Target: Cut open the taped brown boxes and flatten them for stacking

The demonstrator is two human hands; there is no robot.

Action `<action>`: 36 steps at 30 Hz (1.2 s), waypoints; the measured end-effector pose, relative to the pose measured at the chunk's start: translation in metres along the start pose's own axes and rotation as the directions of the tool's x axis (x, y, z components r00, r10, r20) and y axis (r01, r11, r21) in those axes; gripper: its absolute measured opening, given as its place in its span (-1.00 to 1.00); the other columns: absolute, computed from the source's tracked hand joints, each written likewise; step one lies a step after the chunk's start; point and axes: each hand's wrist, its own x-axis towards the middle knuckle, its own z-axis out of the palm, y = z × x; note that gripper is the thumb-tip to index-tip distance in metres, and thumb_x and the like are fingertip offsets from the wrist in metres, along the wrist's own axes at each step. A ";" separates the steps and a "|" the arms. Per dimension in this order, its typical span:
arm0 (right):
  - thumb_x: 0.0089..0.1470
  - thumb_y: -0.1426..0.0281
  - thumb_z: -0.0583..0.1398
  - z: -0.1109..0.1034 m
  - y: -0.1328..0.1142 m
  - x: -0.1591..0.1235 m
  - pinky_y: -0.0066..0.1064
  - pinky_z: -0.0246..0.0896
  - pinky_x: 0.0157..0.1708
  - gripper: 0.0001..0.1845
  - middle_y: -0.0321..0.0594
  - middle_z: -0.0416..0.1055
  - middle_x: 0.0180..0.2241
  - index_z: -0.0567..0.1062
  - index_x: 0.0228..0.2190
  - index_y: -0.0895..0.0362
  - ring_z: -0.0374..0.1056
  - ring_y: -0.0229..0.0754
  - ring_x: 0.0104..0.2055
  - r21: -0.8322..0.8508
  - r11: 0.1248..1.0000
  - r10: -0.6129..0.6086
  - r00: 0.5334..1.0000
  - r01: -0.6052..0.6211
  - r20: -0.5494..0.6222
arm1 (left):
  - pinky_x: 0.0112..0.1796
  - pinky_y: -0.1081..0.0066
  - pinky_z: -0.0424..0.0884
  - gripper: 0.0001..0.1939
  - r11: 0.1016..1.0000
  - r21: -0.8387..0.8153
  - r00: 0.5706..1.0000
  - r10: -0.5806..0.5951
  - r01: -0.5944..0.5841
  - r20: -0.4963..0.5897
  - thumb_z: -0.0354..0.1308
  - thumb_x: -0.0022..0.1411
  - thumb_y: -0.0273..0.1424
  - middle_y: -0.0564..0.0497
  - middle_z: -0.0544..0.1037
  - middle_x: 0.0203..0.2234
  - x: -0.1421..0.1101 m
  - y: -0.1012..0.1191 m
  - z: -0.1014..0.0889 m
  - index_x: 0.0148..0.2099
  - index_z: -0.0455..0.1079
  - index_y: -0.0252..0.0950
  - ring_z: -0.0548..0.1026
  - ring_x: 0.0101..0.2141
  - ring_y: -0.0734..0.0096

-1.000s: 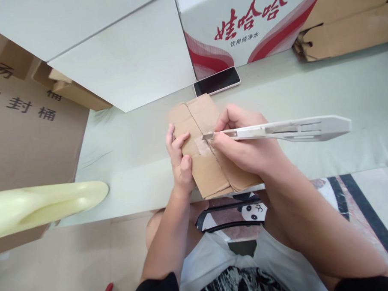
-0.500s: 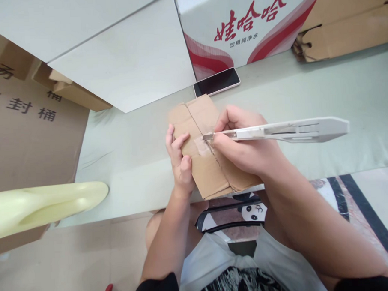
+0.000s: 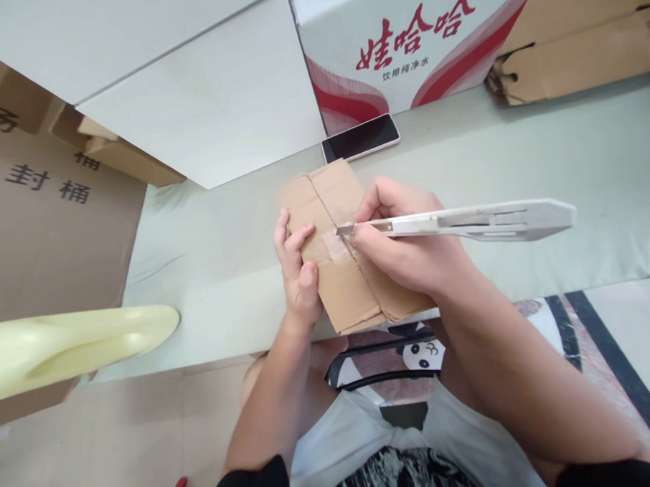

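A small brown cardboard box (image 3: pixel 342 293) lies tilted on the pale bench in front of me, a seam running along its top and a strip of clear tape (image 3: pixel 334 247) across the seam. My left hand (image 3: pixel 299 270) grips the box's left side, fingers curled over its edge. A white utility knife (image 3: pixel 480 221) is pinched in my right hand (image 3: pixel 411 240), its blade (image 3: pixel 346 230) out and touching the taped part of the seam. The box's right side is partly covered by my right hand.
A phone (image 3: pixel 361 138) lies behind the box, against a white and red carton (image 3: pixel 403 60). White panels (image 3: pixel 205 105) stand to its left. Brown cartons (image 3: pixel 580 60) sit at the right and far left. A pale yellow curved object (image 3: pixel 92 340) juts in from the left.
The view has shifted slightly. The blade still sits at the tape on the seam, and both hands keep nearly the same hold.
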 end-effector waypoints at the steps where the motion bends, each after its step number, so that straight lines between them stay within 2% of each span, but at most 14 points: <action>1: -0.04 0.42 0.25 0.000 0.000 0.000 -0.33 0.03 -0.48 -0.85 -0.39 0.33 -0.55 0.34 -0.49 0.05 0.17 -0.29 -0.52 0.002 1.000 -0.001 1.000 0.001 0.000 | 0.45 -0.11 0.00 -0.49 1.000 0.006 1.000 0.007 -0.007 0.004 -0.09 0.50 0.07 -0.06 0.13 0.49 0.000 0.000 -0.001 0.30 0.35 -0.01 0.07 0.50 -0.03; 8: -0.03 0.41 0.24 0.000 0.000 0.000 -0.33 0.03 -0.48 -0.87 -0.39 0.34 -0.56 0.35 -0.49 0.05 0.18 -0.29 -0.52 -0.014 1.000 0.000 1.000 -0.001 -0.002 | 0.45 -0.11 0.03 -0.47 0.999 0.032 1.000 0.006 -0.007 0.030 -0.11 0.51 0.09 -0.08 0.12 0.49 0.001 0.001 -0.003 0.32 0.33 -0.01 0.08 0.50 -0.01; 28: 0.03 0.38 0.23 -0.001 -0.003 -0.002 -0.33 0.11 -0.42 -0.91 -0.37 0.37 -0.52 0.38 -0.45 0.05 0.24 -0.26 -0.48 -0.034 0.999 0.036 0.999 -0.036 0.005 | 0.43 -0.12 0.07 -0.47 1.000 0.028 1.000 0.003 -0.004 0.014 -0.10 0.51 0.08 -0.13 0.14 0.47 0.000 -0.001 -0.002 0.30 0.35 -0.04 0.12 0.49 -0.04; 36: 0.04 0.38 0.26 -0.001 0.003 -0.001 -0.34 0.09 -0.42 -0.90 -0.37 0.36 -0.52 0.40 -0.43 0.06 0.23 -0.26 -0.47 -0.009 1.000 0.005 1.000 -0.004 0.012 | 0.43 -0.10 0.08 -0.49 0.999 0.043 1.000 0.017 -0.018 0.012 -0.11 0.51 0.07 -0.12 0.16 0.46 0.001 -0.001 -0.001 0.29 0.35 -0.03 0.12 0.49 0.00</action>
